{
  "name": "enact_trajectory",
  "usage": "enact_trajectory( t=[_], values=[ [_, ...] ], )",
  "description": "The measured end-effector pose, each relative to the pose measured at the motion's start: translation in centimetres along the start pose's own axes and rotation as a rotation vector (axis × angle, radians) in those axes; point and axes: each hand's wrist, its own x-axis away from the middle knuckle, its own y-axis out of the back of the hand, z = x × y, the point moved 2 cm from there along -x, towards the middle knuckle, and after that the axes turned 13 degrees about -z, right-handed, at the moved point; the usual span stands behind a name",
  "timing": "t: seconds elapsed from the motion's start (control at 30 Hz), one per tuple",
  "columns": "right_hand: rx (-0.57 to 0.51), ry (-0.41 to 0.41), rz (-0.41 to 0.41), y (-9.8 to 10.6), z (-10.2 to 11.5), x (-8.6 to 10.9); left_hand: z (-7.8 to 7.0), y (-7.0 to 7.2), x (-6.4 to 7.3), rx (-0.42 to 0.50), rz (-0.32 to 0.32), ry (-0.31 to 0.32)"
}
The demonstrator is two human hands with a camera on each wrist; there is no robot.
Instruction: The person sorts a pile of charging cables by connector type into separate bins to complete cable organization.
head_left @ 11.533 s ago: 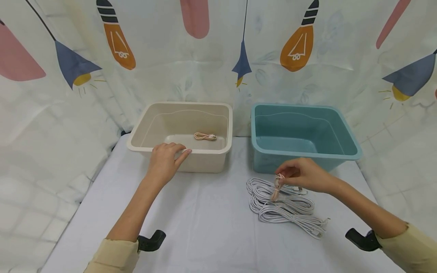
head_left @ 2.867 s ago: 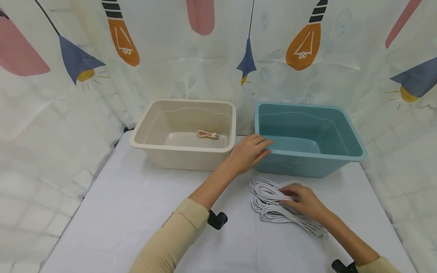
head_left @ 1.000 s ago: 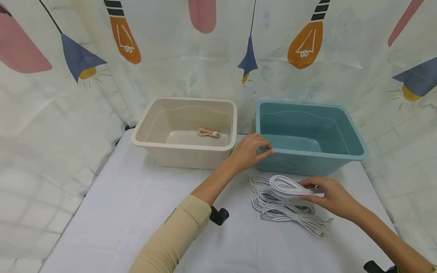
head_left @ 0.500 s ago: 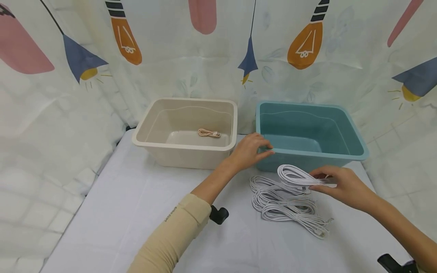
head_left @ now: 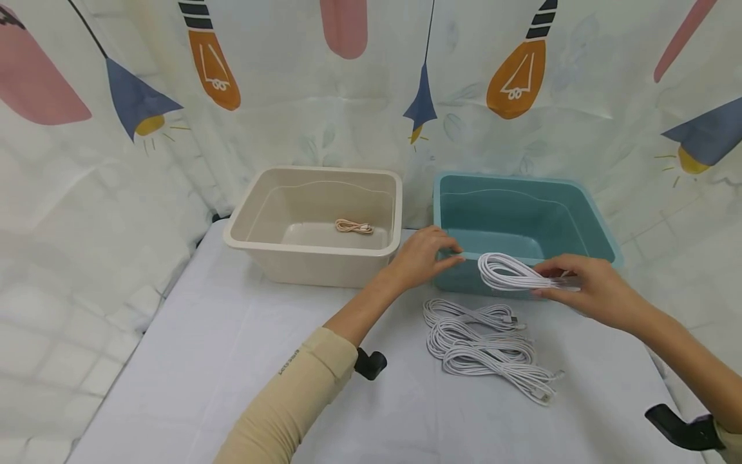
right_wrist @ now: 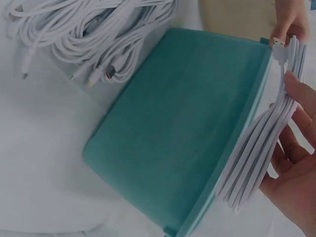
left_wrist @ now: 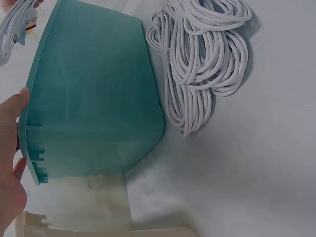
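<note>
Right hand [head_left: 599, 293]: clamped on the coil [head_left: 516, 277], right at the near rim [head_left: 471, 256] of the teal bin [head_left: 516, 212]!
Left hand [head_left: 426, 258]: pinching the bin's near-left corner.
Pile [head_left: 481, 348]: before the bin.
Rim: low carry could snag the coil.

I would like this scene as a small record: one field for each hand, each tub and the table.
Left hand: holds front rim of teal tub, near its left corner
Right hand: holds coiled white USB cable by that tub's front rim
Teal tub: no cable visible inside
Beige tub: one coiled peach cable inside
Table: pile of white cables in front of teal tub; count unclear
</note>
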Motion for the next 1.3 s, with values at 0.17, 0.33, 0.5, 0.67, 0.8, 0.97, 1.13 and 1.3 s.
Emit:
enact_trajectory(
  t=[0.17,0.33,0.5,0.67,0.8,0.97,1.13,1.3],
  values=[
    [0.005,-0.001,-0.016,0.4,-0.4,-1.2,0.0,-0.1,-0.1,-0.001,-0.005,-0.004],
    [0.007,-0.028,-0.002,0.7,-0.7,-2.6,0.0,-0.2,-0.2,-0.001,0.002,-0.003],
    [0.027,-0.061,0.02,0.9,-0.9,-4.2,0.0,-0.2,-0.3,0.003,-0.002,-0.006],
    [0.059,-0.09,0.048,0.9,-1.2,-5.6,0.0,-0.1,-0.2,0.006,-0.006,0.001],
    [0.077,-0.112,0.064,0.8,-1.6,-6.5,0.1,-0.1,-0.1,0.004,-0.008,0.005],
    [0.087,-0.159,0.084,0.7,-2.4,-7.6,0.0,0.0,-0.1,0.007,-0.002,0.01],
    [0.104,-0.212,0.114,0.7,-3.1,-8.7,0.0,-0.1,-0.1,0.007,0.006,0.013],
    [0.114,-0.249,0.135,0.7,-3.6,-9.7,0.0,-0.2,-0.1,0.008,0.005,0.017]
  ],
)
